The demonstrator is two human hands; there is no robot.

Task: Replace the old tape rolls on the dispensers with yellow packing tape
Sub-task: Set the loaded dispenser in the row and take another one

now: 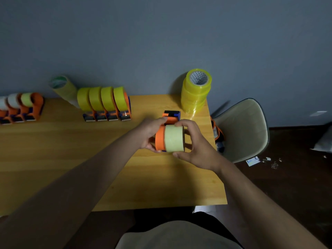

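Over the right half of the wooden table (53, 159), I held an orange tape dispenser (160, 139) loaded with a pale old tape roll (173, 138). My left hand (149, 133) gripped the orange side of the dispenser, thumb up near its top. My right hand (195, 146) curled around the roll from the other side, fingers over the top and thumb beneath, so both hands were closed on the same piece. The dispenser's blue and black front end (172, 113) pointed away from me.

Farther back on the table stood four dispensers with yellow rolls (104, 103) in a tight row. At the far left edge were more dispensers with pale rolls (23, 106). A greenish roll stack (62, 88) leaned against the wall between the two rows. At the back right corner rose a stack of yellow packing tape (195, 92).

Behind the table was a plain grey wall (161, 33). A pale chair (246, 130) stood at the table's right side, with another orange dispenser (218, 132) on its seat. Scraps of paper (253, 161) lay on the dark floor (287, 186).
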